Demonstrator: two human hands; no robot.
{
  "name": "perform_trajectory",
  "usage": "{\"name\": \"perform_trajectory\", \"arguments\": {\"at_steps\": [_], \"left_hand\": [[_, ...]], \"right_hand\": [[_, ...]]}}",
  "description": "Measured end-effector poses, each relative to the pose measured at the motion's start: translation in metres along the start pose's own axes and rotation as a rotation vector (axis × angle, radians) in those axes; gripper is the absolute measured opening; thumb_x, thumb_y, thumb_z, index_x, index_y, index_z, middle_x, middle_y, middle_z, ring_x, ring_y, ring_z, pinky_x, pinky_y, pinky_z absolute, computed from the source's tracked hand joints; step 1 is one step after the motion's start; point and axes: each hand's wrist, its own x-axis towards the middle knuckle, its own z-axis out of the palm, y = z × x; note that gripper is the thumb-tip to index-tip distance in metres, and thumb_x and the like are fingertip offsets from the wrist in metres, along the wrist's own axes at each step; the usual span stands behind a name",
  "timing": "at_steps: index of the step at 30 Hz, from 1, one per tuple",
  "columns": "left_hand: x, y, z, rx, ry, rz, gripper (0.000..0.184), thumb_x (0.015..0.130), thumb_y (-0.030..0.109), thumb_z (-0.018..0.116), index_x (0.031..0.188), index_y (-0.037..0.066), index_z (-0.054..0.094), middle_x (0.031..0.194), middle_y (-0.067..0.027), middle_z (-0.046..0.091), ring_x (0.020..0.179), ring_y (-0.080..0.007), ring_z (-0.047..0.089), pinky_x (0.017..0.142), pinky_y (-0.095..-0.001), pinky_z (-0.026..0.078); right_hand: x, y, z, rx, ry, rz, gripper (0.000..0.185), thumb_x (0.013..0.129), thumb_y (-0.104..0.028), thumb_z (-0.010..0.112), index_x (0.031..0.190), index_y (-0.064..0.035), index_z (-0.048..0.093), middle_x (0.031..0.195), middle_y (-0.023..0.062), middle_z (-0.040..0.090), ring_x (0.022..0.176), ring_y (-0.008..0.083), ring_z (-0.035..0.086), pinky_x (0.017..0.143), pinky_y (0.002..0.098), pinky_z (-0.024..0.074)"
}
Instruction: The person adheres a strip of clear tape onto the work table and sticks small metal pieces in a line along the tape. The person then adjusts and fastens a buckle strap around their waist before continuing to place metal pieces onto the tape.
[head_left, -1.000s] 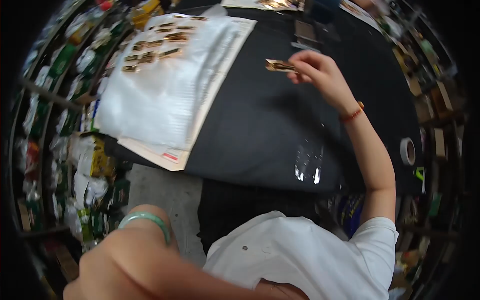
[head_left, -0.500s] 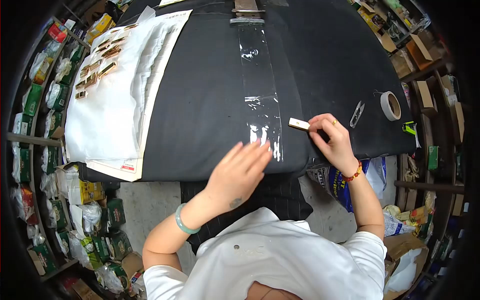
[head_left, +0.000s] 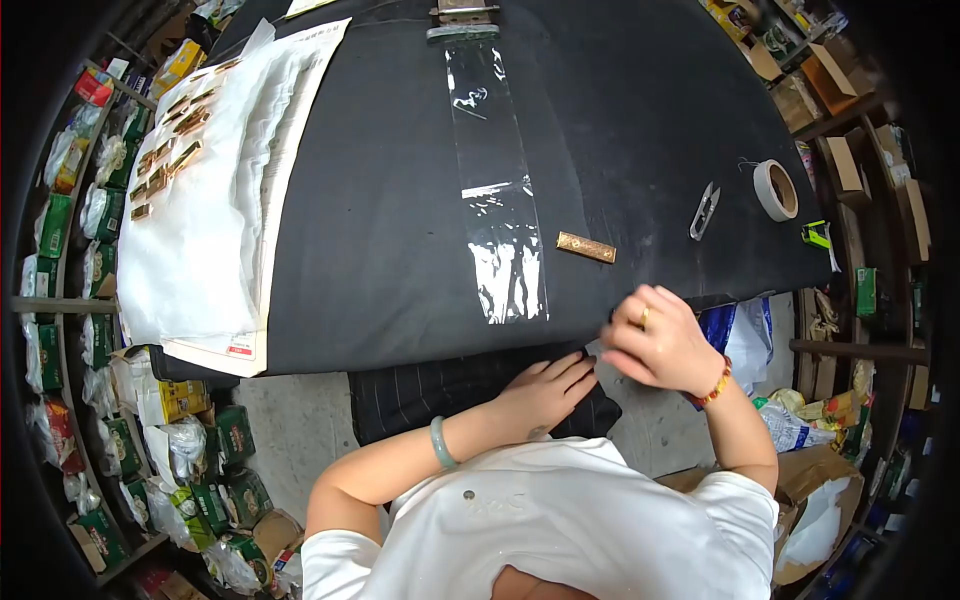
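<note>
Fingers of the right hand (head_left: 665,345) curl inward at the near edge of the black table (head_left: 650,100); blur hides the fingertips, so I cannot tell whether they grip anything. At its 8 o'clock, the left hand (head_left: 545,395) lies flat with fingers slightly apart on dark pinstriped cloth (head_left: 403,395), grasping nothing visible. At 11 o'clock from the right hand, apart from it, a narrow gold bar (head_left: 587,247) lies flat on the table. It would probably handle best pinched lightly by its long edges, fingertips kept off the patterned face. Beyond, between 10 and 11 o'clock, runs a strip of clear film (head_left: 510,275); it looks likely to shift or crease, so a raised wrist would serve well. Metal snips (head_left: 705,211) lie toward 1 o'clock, a tape roll (head_left: 767,190) just past them. Between 9 and 10 o'clock, well apart, translucent sheets (head_left: 200,250) carry more gold pieces (head_left: 186,157).
</note>
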Motion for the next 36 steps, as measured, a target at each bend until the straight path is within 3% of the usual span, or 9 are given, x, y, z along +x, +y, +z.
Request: {"name": "perform_trajectory", "arguments": {"at_steps": [3, 4, 8, 13, 16, 18, 23, 36], "left_hand": [[-0.004, -0.001, 0.001, -0.128, -0.225, 0.081, 0.046, 0.079, 0.011, 0.060, 0.123, 0.003, 0.052, 0.127, -0.0115, 0.054, 0.110, -0.0252, 0.056, 0.091, -0.0345, 0.046], [0.000, 0.002, -0.008, -0.127, -0.224, 0.078, 0.046, 0.079, 0.011, 0.060, 0.123, 0.003, 0.052, 0.127, -0.0115, 0.054, 0.110, -0.0252, 0.056, 0.091, -0.0345, 0.046], [0.014, 0.021, -0.054, 0.306, 0.429, -0.031, 0.040, 0.080, 0.011, 0.058, 0.119, 0.005, 0.056, 0.125, -0.0094, 0.056, 0.110, -0.0229, 0.057, 0.090, -0.0332, 0.048], [-0.016, 0.013, -0.031, 0.107, 0.273, 0.122, 0.029, 0.081, 0.012, 0.058, 0.110, 0.007, 0.060, 0.120, -0.0077, 0.059, 0.114, -0.0211, 0.055, 0.094, -0.0309, 0.045], [-0.019, 0.015, -0.065, 0.111, 0.430, 0.058, 0.026, 0.078, 0.006, 0.060, 0.104, 0.006, 0.063, 0.115, -0.0079, 0.061, 0.107, -0.0212, 0.059, 0.088, -0.0314, 0.048], [-0.024, 0.008, -0.082, 0.140, 0.558, -0.099, 0.025, 0.074, 0.000, 0.063, 0.099, 0.005, 0.064, 0.109, -0.0089, 0.064, 0.100, -0.0228, 0.061, 0.083, -0.0325, 0.049], [-0.031, -0.011, -0.107, 0.022, 0.648, -0.255, 0.023, 0.073, -0.006, 0.059, 0.095, 0.000, 0.062, 0.103, -0.0103, 0.064, 0.092, -0.0265, 0.060, 0.080, -0.0332, 0.049], [-0.030, -0.020, -0.103, 0.082, 0.601, -0.272, 0.025, 0.073, -0.006, 0.060, 0.096, 0.000, 0.062, 0.104, -0.0091, 0.063, 0.092, -0.0265, 0.060, 0.080, -0.0333, 0.050]], "right_hand": [[-0.022, 0.005, -0.010, -0.030, -0.135, 0.058, 0.014, 0.076, -0.015, 0.069, 0.088, -0.0093, 0.064, 0.090, 0.0033, 0.055, 0.077, 0.0189, 0.051, 0.069, 0.0281, 0.0435], [-0.017, 0.007, -0.014, 0.005, -0.029, 0.119, 0.013, 0.078, -0.013, 0.067, 0.088, -0.0087, 0.063, 0.090, 0.0037, 0.055, 0.077, 0.0190, 0.051, 0.069, 0.0281, 0.0436], [0.023, 0.013, -0.005, -0.072, 0.315, 0.252, 0.012, 0.079, -0.006, 0.064, 0.090, -0.0043, 0.060, 0.092, 0.0064, 0.055, 0.072, 0.0206, 0.052, 0.067, 0.0290, 0.0437], [0.038, 0.030, 0.009, -0.158, 0.233, 0.288, 0.014, 0.080, -0.002, 0.062, 0.094, -0.0023, 0.059, 0.091, 0.0074, 0.054, 0.070, 0.0196, 0.051, 0.063, 0.0273, 0.0430], [0.038, 0.026, 0.012, -0.047, 0.285, 0.322, 0.014, 0.080, -0.002, 0.062, 0.093, -0.0016, 0.059, 0.090, 0.0076, 0.054, 0.068, 0.0187, 0.050, 0.061, 0.0268, 0.0424], [0.038, 0.023, 0.009, 0.053, 0.338, 0.351, 0.013, 0.080, -0.001, 0.062, 0.093, -0.0009, 0.059, 0.090, 0.0079, 0.053, 0.066, 0.0177, 0.049, 0.059, 0.0263, 0.0417], [0.064, -0.014, 0.023, 0.173, 0.281, 0.099, 0.014, 0.079, -0.001, 0.065, 0.091, -0.0009, 0.059, 0.087, 0.0077, 0.054, 0.063, 0.0164, 0.046, 0.056, 0.0258, 0.0398], [0.061, -0.005, 0.043, 0.162, 0.211, 0.060, 0.015, 0.077, -0.002, 0.067, 0.091, -0.0013, 0.060, 0.085, 0.0074, 0.054, 0.064, 0.0170, 0.047, 0.058, 0.0262, 0.0407]]}}
